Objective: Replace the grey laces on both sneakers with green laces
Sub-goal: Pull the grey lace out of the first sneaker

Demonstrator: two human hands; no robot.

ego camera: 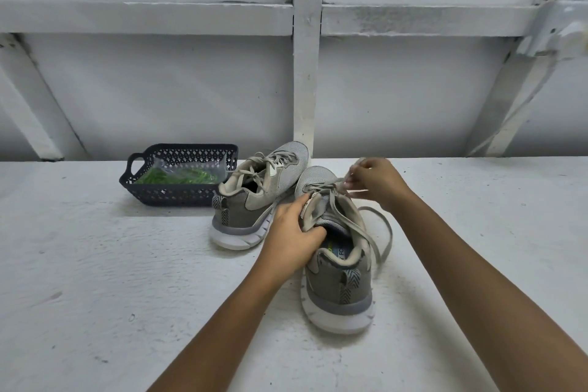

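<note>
Grey laces (362, 234) of the near sneaker (340, 289) pinched in the right hand (375, 183); left hand (292, 232) gripping that sneaker at its opening. Green laces (178, 177) bagged in the basket (171, 196), far left.

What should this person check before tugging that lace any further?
1. Near sneaker steadied: ok, the left hand grips its tongue.
2. Grey lace in hand: ok, the right hand pinches it, though motion blurs the fingers.
3. Knot undone: ok, loose ends trail beside the shoe.
4. Lace out of all eyelets: not ok, it is threaded through the front ones.
5. Far sneaker unlaced: not ok, its grey lace is in place.
6. Green laces ready: ok, they lie bagged in the basket; whether the bag is open, cannot tell.
</note>
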